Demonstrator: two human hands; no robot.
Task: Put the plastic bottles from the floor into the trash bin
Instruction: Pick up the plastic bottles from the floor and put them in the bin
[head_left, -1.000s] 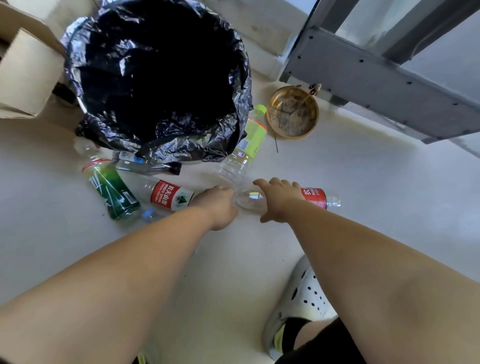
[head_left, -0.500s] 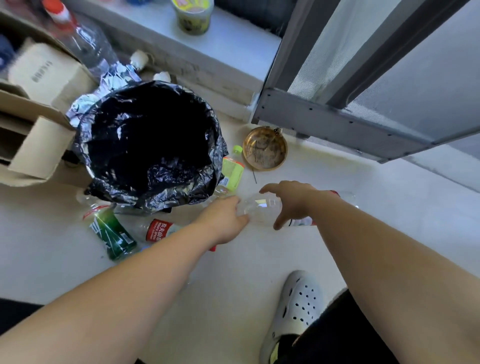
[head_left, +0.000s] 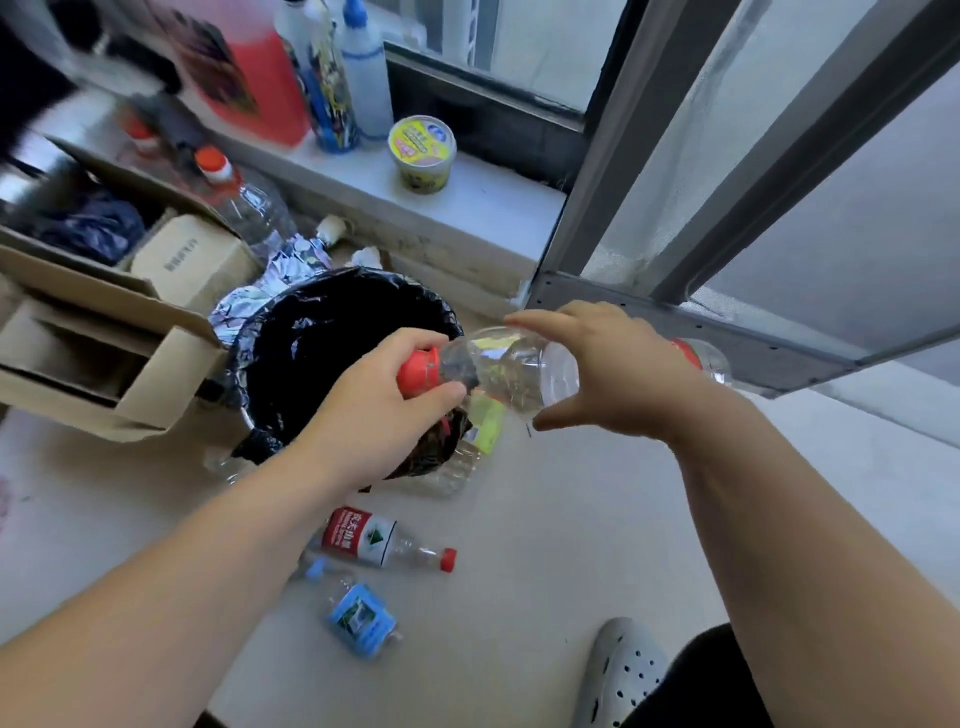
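The trash bin (head_left: 311, 358), lined with a black bag, stands on the floor at centre. My left hand (head_left: 384, 415) is shut on a bottle with a red wrap (head_left: 418, 369) over the bin's right rim. My right hand (head_left: 618, 374) grips a clear bottle (head_left: 519, 371) just to the right, base toward me, its red label showing behind the hand. On the floor lie a red-labelled bottle (head_left: 366, 535), a blue-labelled bottle (head_left: 358, 618) and a yellow-green-labelled bottle (head_left: 485, 423) against the bin. A clear bottle (head_left: 223, 467) peeks out left of my forearm.
Open cardboard boxes (head_left: 104, 364) stand left of the bin, with a large red-capped bottle (head_left: 244, 202) behind. The sill carries jugs and a yellow cup (head_left: 422, 150). A grey door frame (head_left: 675, 332) runs along the right. My shoe (head_left: 623, 670) is at the bottom.
Both hands have risen from the floor, each with a bottle, and now hang over the bin's right rim. My view has tilted up, bringing the sill and boxes into sight.
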